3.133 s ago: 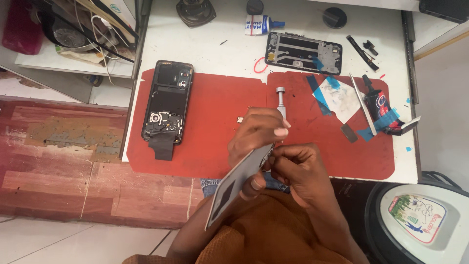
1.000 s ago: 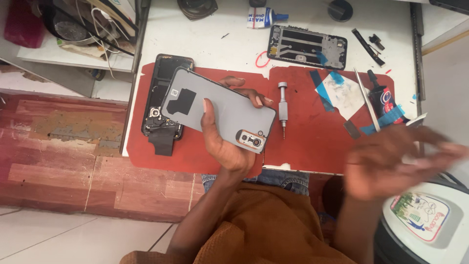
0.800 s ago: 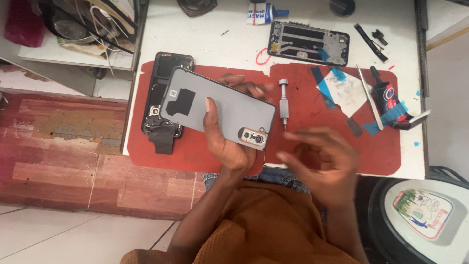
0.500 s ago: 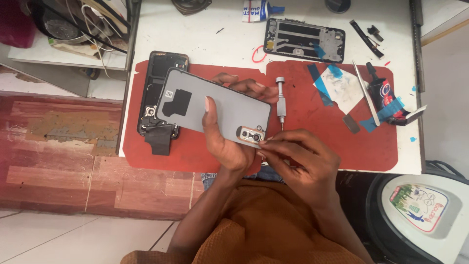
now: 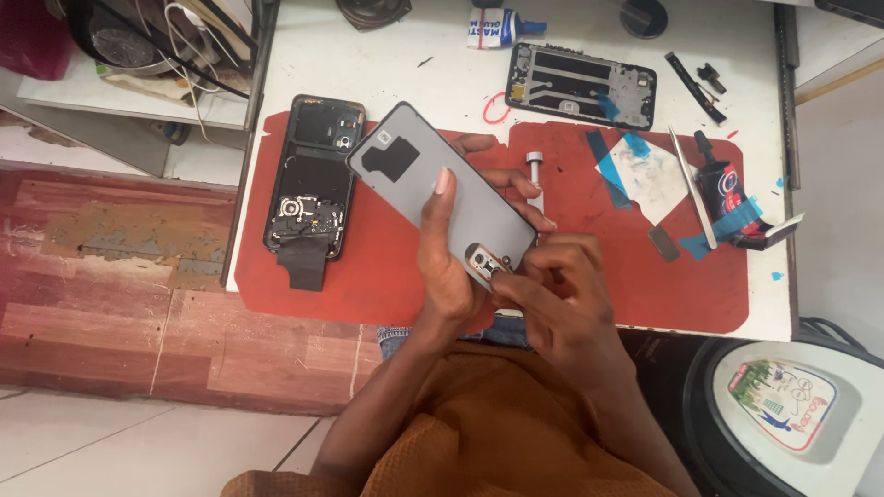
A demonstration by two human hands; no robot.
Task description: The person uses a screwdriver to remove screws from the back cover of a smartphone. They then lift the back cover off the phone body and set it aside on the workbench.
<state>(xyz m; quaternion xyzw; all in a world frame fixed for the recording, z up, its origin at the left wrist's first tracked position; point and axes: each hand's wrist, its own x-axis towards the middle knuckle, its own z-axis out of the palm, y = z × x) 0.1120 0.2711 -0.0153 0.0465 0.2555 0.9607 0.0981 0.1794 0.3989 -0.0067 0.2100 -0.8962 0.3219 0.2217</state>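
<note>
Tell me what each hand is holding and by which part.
Left hand grips the grey phone back cover across its lower half. Right hand pinches at the cover's camera-cutout corner.

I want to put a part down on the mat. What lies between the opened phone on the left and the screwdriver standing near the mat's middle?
In the head view, the grey back cover held in the left hand fills that stretch.

Opened phone (image 5: 310, 179), frame (image 5: 582, 85), red mat (image 5: 387, 267).
</note>
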